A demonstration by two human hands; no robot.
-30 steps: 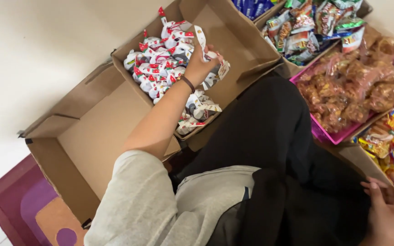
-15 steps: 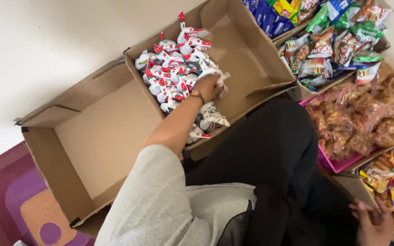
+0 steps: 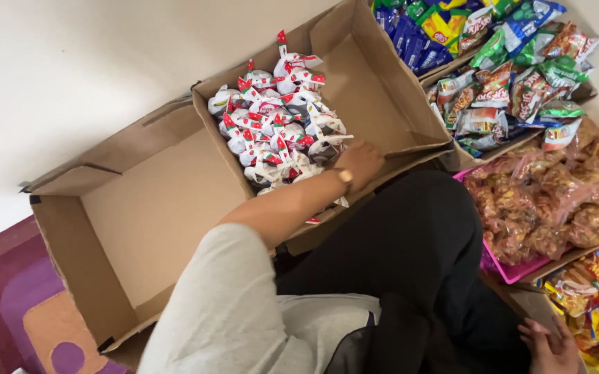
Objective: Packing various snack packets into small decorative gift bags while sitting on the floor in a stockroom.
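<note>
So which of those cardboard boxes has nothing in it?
The large cardboard box at lower left, beside the purple rug; its brown floor is bare. The neighbouring box holds red-and-white packets.

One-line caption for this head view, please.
Left hand rests in a cardboard box beside white-and-red wrapped packets; right hand low by snack bags.

Cardboard boxes point(image 3: 140, 208) on pale floor point(image 3: 71, 62)
</note>
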